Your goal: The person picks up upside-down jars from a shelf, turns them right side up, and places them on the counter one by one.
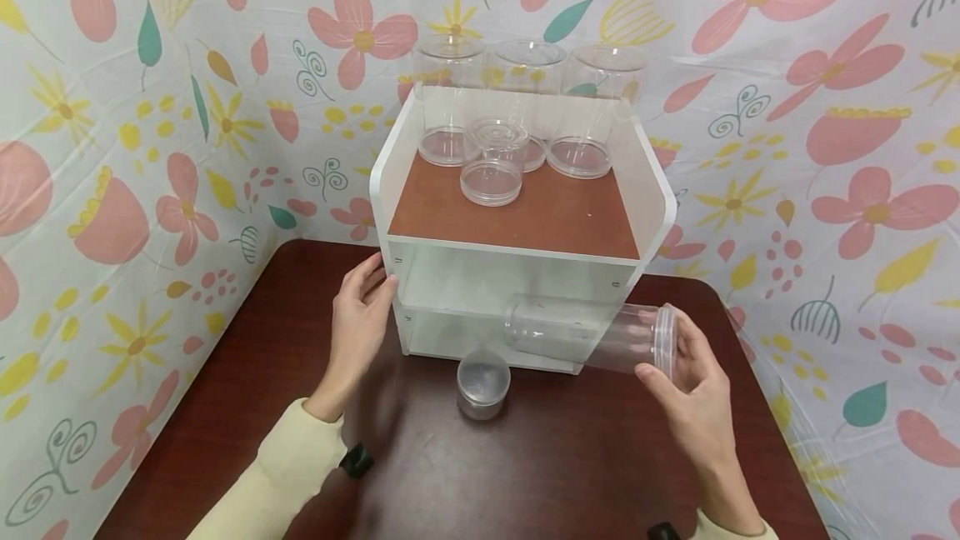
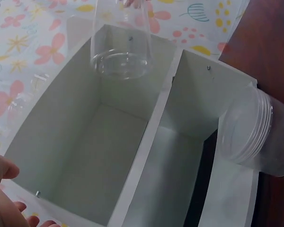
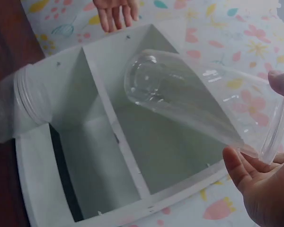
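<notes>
At the far left, a white fabric backdrop (image 1: 135, 248) printed with pink flowers and yellow and green leaves is hanging behind a dark reddish-brown table (image 1: 570, 457). The person's left hand (image 1: 358, 315), coming out of a cream-coloured sleeve (image 1: 273, 465), is reaching to the left side of a white box-shaped shelf unit (image 1: 450, 269). Its fingers are lying loosely extended at the panel's edge and are holding nothing; whether they are actually touching the panel, I cannot tell.

The shelf unit is standing on the table with two compartments facing the person. On its brown top surface (image 1: 570, 223), a tall clear plastic cylindrical jar (image 1: 444, 107) is standing upright at the back left. Next, a short clear plastic round jar (image 1: 491, 182) is standing in front of the row, partly covering a second tall clear jar (image 1: 536, 98) behind it. A third tall clear jar (image 1: 588, 123) is standing at the back right.

Below, a short lidded clear plastic container (image 1: 482, 390) is resting on the table just before the unit's base.

Farther right, a long clear plastic cylinder (image 1: 577, 336) is hanging sideways in the air before the compartments, its base pointing left. The right hand (image 1: 697, 398) is gripping its ridged right end, thumb and fingers curling around the rim.
</notes>
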Demonstrator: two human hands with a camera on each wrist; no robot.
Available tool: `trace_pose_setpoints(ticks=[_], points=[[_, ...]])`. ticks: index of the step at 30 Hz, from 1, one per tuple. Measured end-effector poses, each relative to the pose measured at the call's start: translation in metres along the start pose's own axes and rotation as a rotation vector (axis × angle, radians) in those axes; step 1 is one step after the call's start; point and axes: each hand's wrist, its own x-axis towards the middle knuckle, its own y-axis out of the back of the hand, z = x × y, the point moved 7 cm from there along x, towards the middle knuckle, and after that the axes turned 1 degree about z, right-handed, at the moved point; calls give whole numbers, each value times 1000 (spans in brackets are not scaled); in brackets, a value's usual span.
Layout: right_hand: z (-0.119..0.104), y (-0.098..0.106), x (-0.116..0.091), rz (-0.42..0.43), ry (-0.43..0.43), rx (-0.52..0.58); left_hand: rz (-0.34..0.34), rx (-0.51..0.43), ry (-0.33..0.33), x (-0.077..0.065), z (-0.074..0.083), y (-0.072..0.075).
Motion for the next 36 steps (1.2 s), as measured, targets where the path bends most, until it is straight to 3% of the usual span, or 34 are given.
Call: trace_pose_setpoints(ticks=[12, 22, 26, 36], points=[[-26, -1, 11, 65, 10, -251, 27, 78, -27, 18, -6, -6], [-40, -13, 17, 11, 119, -432, 49, 142, -44, 23, -3, -10], [-40, -15, 19, 11, 105, -544, 58, 166, -56, 25, -5, -11], [-22, -24, 19, -38, 74, -666, 72, 190, -61, 28, -9, -12]])
